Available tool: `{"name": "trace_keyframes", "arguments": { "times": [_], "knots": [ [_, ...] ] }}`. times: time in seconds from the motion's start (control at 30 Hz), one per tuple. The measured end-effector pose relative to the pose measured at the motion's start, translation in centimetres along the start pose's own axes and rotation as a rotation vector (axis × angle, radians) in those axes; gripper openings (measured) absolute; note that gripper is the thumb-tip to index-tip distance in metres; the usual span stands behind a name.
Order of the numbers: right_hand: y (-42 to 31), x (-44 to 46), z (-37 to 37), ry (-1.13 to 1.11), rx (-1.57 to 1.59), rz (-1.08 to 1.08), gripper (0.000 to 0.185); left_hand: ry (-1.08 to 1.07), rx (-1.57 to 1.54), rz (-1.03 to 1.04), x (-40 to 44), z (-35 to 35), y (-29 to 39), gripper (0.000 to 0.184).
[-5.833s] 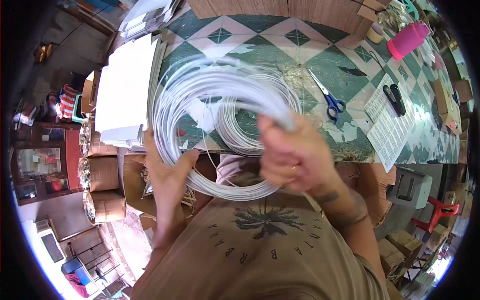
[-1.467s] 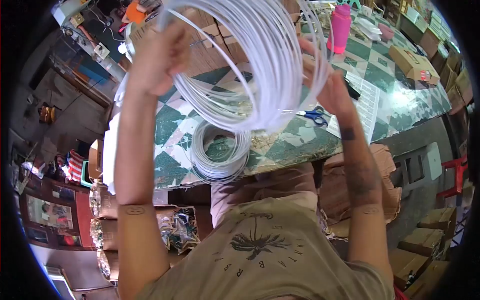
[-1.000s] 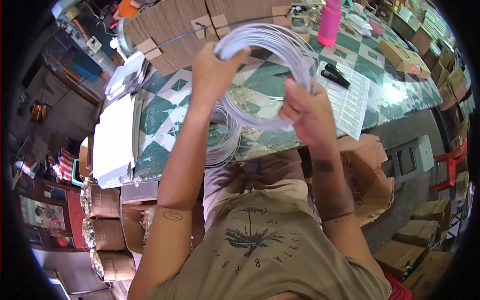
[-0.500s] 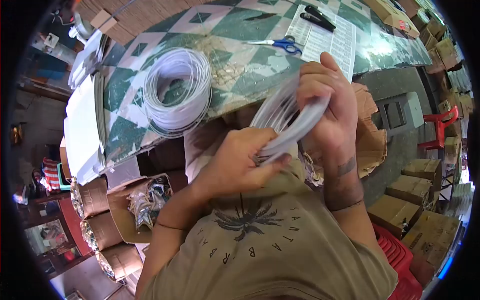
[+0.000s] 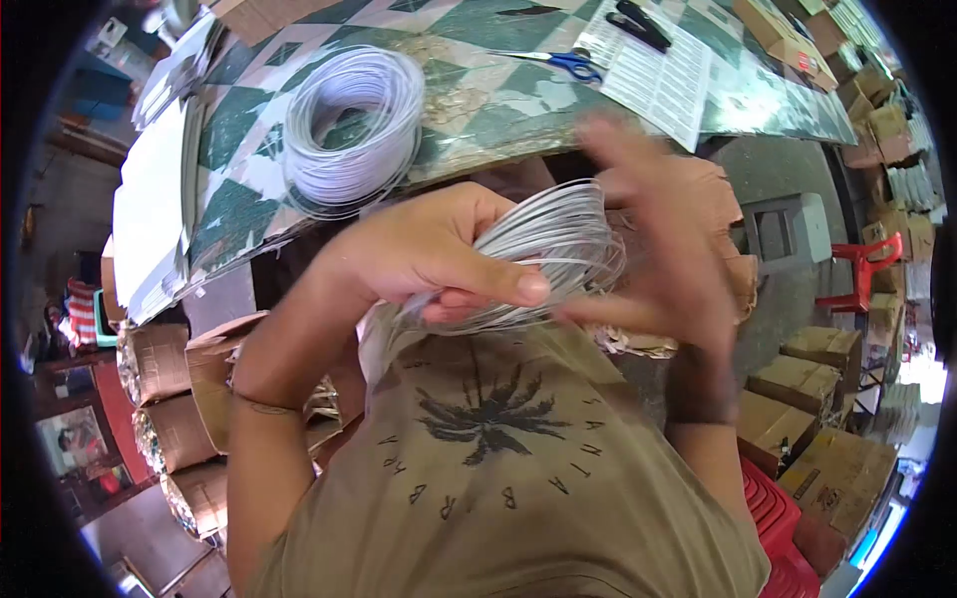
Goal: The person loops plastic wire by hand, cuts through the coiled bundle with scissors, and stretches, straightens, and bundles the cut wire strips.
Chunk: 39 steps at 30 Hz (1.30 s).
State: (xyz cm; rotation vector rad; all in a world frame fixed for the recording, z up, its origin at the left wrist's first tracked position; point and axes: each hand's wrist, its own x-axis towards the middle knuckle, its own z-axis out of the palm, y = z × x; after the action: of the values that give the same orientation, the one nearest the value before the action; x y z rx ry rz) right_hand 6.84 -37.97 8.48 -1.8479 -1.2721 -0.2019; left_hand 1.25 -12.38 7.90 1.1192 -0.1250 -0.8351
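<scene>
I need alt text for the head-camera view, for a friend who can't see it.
A person's left hand grips a coil of thin white strands before their brown shirt, the blurred right hand open beside it. On the patterned table lie a second white coil, blue-handled scissors and a printed sheet.

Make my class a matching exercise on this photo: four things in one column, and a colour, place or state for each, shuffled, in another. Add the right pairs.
Things
1. Scissors
2. Stapler
3. Nearer coil
4. Stool at far right

Descriptions
A. Red
B. Held in the left hand
C. Blue-handled
D. Lying on a printed sheet

Pairs: 1-C, 2-D, 3-B, 4-A
</scene>
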Motion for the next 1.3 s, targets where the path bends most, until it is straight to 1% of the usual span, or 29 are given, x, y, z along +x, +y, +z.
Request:
{"name": "trace_keyframes", "arguments": {
  "times": [0.03,0.1,0.13,0.17,0.2,0.23,0.27,0.3,0.33,0.37,0.43,0.47,0.5,0.53,0.57,0.6,0.7,0.73,0.87,1.03,1.1,1.13,1.17,1.23,1.27,1.3],
  "knots": [
    [0.6,0.7,0.7,-0.018,0.014,-0.004,0.048,-0.051,0.022,-0.024,0.2,0.2,0.5,0.026],
    [2.4,0.7,1.2,-0.08,0.166,0.103,0.056,0.18,0.402,-0.001,-0.6,0.4,2.3,0.037],
    [3.1,0.3,1.1,-0.13,0.288,0.237,0.054,0.181,0.408,0.013,-0.7,-0.1,1.7,0.037],
    [3.6,0.0,1.0,-0.183,0.414,0.373,0.051,0.511,0.587,0.375,-0.7,-0.6,0.5,0.042],
    [3.8,-0.3,1.0,-0.238,0.544,0.516,0.049,0.72,0.646,0.597,-1.6,-0.5,-0.3,0.046],
    [3.7,-0.5,1.1,-0.247,0.545,0.514,0.049,0.961,0.724,0.793,-2.5,-0.2,-0.9,0.05],
    [3.4,-0.9,1.2,-0.128,0.643,0.612,0.042,1.077,0.701,0.848,-3.8,0.6,-1.2,0.054],
    [2.9,-1.4,1.4,-0.007,0.738,0.71,0.036,1.086,0.698,0.847,-4.8,1.2,-2.9,0.054],
    [2.3,-1.9,1.7,0.113,0.832,0.808,0.03,0.931,0.467,0.758,-5.7,1.8,-5.2,0.056],
    [1.8,-2.3,1.9,0.232,0.922,0.9,0.024,0.807,0.381,0.687,-4.8,2.7,-5.6,0.056],
    [-0.1,-2.1,3.7,0.335,0.856,0.807,0.018,0.594,0.217,0.513,-3.1,4.7,-6.4,0.057],
    [-0.8,-2.0,5.0,0.317,0.858,0.802,0.018,0.625,0.358,0.593,-1.4,5.1,-6.8,0.064],
    [-1.3,-2.0,6.6,0.381,0.731,0.628,0.019,0.652,0.504,0.67,0.2,4.9,-7.3,0.072],
    [-1.8,-2.1,7.9,0.447,0.604,0.45,0.02,0.628,0.602,0.741,1.1,4.7,-7.1,0.068],
    [-2.7,-2.6,8.5,0.398,0.449,0.476,0.023,0.635,0.611,0.748,1.4,5.0,-6.4,0.068],
    [-3.2,-2.9,9.2,0.353,0.293,0.494,0.027,0.589,0.447,0.727,1.6,5.3,-5.6,0.064],
    [-2.2,-2.6,11.7,0.336,0.293,0.4,0.027,0.432,-0.044,0.645,1.7,5.5,-3.7,0.052],
    [-1.9,-2.7,12.2,0.32,0.304,0.355,0.028,0.437,-0.041,0.651,1.4,5.3,-3.4,0.052],
    [-0.1,-2.7,13.3,0.225,0.373,0.158,0.031,0.371,0.125,0.494,-0.2,4.5,-3.0,0.036],
    [1.5,-3.1,12.8,0.04,0.511,-0.065,0.037,0.412,0.07,0.5,-1.2,4.7,-3.1,0.028],
    [2.6,-3.8,11.8,0.02,0.572,-0.1,0.039,0.417,0.083,0.529,-1.4,5.0,-3.6,0.026],
    [3.3,-4.4,11.4,0.055,0.597,-0.079,0.04,0.413,0.11,0.558,-1.4,5.1,-4.0,0.025],
    [3.9,-5.4,10.9,0.226,0.582,0.02,0.045,0.407,0.136,0.587,-1.3,5.1,-4.4,0.024],
    [4.1,-6.3,9.3,0.355,0.787,0.272,0.055,0.394,0.157,0.606,-1.0,5.2,-5.4,0.023],
    [3.3,-5.6,8.0,0.309,1.008,0.421,0.06,0.408,0.217,0.629,-0.6,5.2,-6.0,0.023],
    [1.9,-4.4,7.2,0.321,1.004,0.428,0.06,0.418,0.279,0.653,-0.3,5.2,-6.7,0.023]
  ]
}}
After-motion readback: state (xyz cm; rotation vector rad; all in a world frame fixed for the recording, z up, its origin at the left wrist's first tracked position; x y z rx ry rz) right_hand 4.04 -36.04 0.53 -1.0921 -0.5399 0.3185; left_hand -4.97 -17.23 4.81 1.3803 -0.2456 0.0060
